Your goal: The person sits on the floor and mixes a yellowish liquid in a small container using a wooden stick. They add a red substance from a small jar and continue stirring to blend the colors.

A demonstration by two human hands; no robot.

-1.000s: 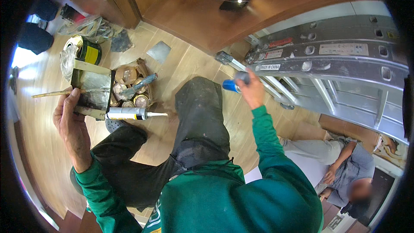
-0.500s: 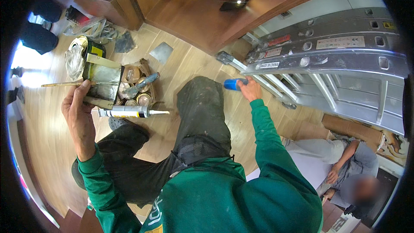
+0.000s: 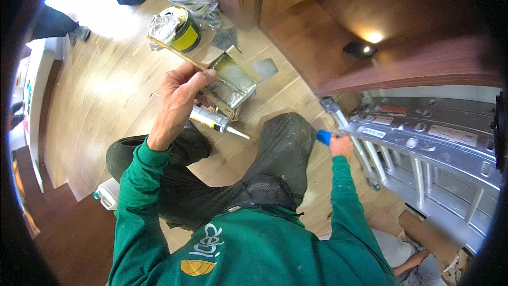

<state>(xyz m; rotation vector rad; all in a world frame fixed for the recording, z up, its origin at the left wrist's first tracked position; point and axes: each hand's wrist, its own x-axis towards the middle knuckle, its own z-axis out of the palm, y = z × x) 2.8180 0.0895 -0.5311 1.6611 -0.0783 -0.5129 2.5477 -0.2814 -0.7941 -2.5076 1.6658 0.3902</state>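
My left hand (image 3: 180, 92) pinches a shallow, rectangular metal tray (image 3: 231, 81) with pale edge strips, raised over the floor. A thin wooden stick (image 3: 172, 50) crosses the same grip, its far end sticking out past my fingers to the left. Just below the tray is a white sealant cartridge (image 3: 207, 118) with a long nozzle. On the right, my right hand (image 3: 342, 146) is closed round a blue cylinder (image 3: 323, 136) beside my knee, close to the ladder. Its exact kind I cannot make out.
An aluminium ladder (image 3: 418, 135) lies along the right side. Ahead stand an open tin (image 3: 188, 34) with a yellow label, plastic bags (image 3: 198, 5) and wooden cabinetry (image 3: 301, 37) with a small lit lamp (image 3: 365, 49). A white jug (image 3: 108, 195) is at left; another person (image 3: 389, 246) sits at lower right.
The view has turned, so the surroundings appear shifted. My left hand has brought the tray and stick inward, with the tray tilted differently and hiding most of the cardboard box. Both grips stay closed.
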